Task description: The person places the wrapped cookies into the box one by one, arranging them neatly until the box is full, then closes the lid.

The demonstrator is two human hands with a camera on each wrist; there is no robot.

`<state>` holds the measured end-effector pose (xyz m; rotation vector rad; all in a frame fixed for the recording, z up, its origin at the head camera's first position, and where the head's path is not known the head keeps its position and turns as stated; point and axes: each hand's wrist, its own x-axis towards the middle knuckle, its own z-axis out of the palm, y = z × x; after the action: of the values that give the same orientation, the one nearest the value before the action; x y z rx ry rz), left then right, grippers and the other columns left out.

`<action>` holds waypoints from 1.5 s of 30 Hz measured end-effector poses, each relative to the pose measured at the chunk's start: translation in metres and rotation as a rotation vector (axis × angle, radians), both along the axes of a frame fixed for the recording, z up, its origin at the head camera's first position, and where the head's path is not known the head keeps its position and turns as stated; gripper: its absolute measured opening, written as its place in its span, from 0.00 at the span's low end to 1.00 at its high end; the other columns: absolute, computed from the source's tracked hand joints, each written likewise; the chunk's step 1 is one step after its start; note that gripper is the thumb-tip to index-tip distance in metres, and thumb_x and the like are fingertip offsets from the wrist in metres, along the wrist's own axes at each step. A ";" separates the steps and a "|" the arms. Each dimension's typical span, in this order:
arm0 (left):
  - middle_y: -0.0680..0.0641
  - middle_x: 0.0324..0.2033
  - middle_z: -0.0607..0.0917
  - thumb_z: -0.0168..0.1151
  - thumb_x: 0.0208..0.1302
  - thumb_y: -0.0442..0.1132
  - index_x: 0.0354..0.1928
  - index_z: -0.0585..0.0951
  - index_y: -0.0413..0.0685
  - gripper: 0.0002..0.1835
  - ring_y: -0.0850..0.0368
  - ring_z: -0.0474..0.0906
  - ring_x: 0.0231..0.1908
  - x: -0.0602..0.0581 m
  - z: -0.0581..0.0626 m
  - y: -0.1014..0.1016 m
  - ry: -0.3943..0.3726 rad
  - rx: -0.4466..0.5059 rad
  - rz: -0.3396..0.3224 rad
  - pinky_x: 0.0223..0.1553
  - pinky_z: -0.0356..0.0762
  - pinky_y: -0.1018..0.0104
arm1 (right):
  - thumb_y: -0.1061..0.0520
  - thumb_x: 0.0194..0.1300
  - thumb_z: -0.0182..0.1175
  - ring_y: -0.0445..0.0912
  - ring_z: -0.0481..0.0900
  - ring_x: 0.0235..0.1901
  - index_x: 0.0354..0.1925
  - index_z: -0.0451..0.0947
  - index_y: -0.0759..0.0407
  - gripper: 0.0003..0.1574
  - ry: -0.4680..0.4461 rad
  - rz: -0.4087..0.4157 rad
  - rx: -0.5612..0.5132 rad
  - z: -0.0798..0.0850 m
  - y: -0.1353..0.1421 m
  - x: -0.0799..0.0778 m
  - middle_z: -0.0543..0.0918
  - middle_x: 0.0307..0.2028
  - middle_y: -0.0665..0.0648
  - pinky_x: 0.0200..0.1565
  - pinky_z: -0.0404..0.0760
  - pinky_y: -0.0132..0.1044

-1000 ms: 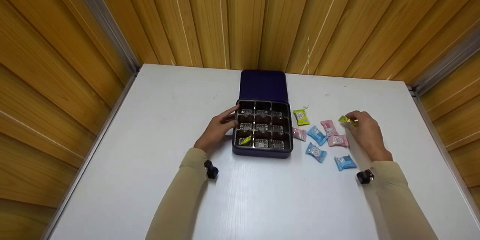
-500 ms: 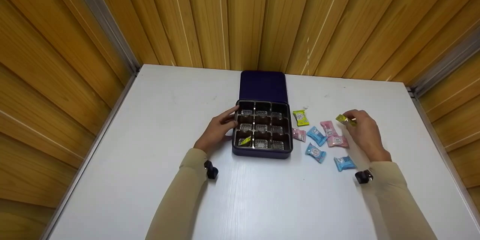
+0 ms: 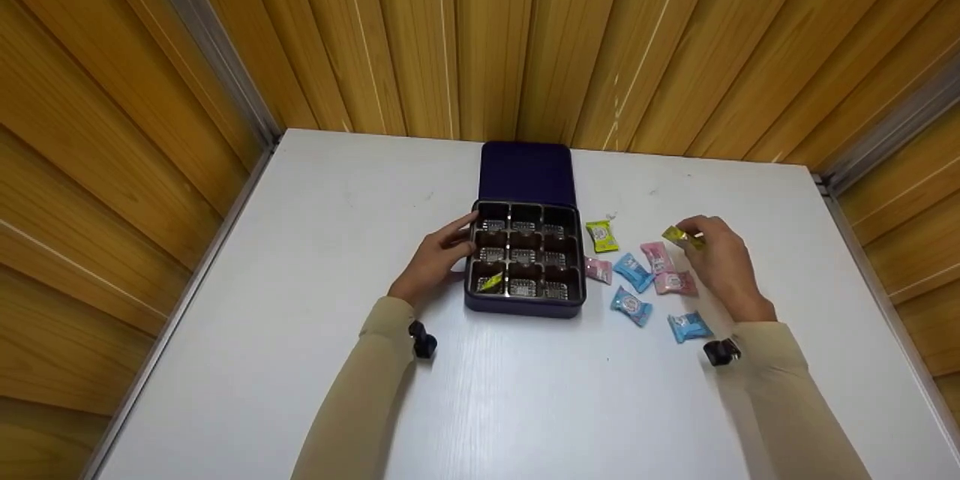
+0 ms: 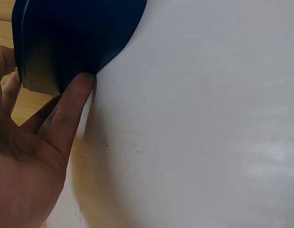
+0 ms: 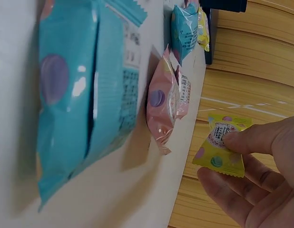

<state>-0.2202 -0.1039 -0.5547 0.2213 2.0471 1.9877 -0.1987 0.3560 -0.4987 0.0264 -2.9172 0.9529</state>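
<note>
My right hand [image 3: 721,259] pinches a yellow wrapped candy [image 5: 218,142] between thumb and fingers, above the table and apart from the loose candies. My left hand [image 3: 435,262] rests against the left side of a dark blue tin box [image 3: 525,309], its fingers fairly straight. In the left wrist view, one fingertip [image 4: 83,80] touches the box wall. The box lid [image 3: 526,171] lies back toward the wall. Inside is a brown divided tray with a yellow candy [image 3: 491,283] in its front left compartment; the other compartments hold nothing.
Between the box and my right hand lie another yellow candy [image 3: 602,235], several blue candies [image 3: 632,305] and several pink candies [image 3: 676,283]. Wood-look panels [image 3: 495,37] stand behind the white table [image 3: 360,195].
My right hand has moved slightly left and up in the head view, carrying the yellow candy. The left hand and the box stay in place.
</note>
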 end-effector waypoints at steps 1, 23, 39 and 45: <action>0.38 0.69 0.78 0.61 0.76 0.35 0.80 0.71 0.63 0.33 0.44 0.79 0.64 0.000 0.000 0.000 -0.001 0.002 0.000 0.57 0.83 0.44 | 0.68 0.78 0.58 0.66 0.75 0.59 0.65 0.76 0.66 0.20 0.002 0.002 0.000 0.001 -0.001 0.000 0.75 0.59 0.69 0.66 0.72 0.65; 0.39 0.71 0.75 0.60 0.77 0.37 0.81 0.69 0.65 0.33 0.44 0.77 0.65 0.001 0.003 0.001 -0.008 -0.028 0.001 0.55 0.85 0.45 | 0.66 0.78 0.61 0.64 0.76 0.56 0.64 0.77 0.64 0.19 0.024 0.089 0.004 0.010 -0.024 0.000 0.77 0.58 0.67 0.65 0.75 0.64; 0.38 0.69 0.77 0.60 0.77 0.35 0.81 0.69 0.61 0.33 0.44 0.79 0.63 0.000 0.001 0.001 0.045 -0.054 0.005 0.56 0.84 0.47 | 0.69 0.75 0.62 0.62 0.78 0.56 0.61 0.79 0.64 0.18 0.059 0.147 -0.011 0.019 -0.041 0.001 0.79 0.56 0.65 0.64 0.75 0.62; 0.38 0.69 0.77 0.60 0.77 0.36 0.81 0.69 0.60 0.33 0.45 0.79 0.64 0.001 0.002 0.001 0.059 -0.069 0.002 0.58 0.82 0.46 | 0.70 0.75 0.63 0.62 0.79 0.56 0.60 0.80 0.64 0.18 0.076 0.150 -0.020 0.023 -0.047 0.002 0.79 0.56 0.65 0.64 0.77 0.61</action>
<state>-0.2196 -0.1026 -0.5523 0.2658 2.1485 1.9301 -0.1964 0.3087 -0.4760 0.2783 -2.8686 0.9784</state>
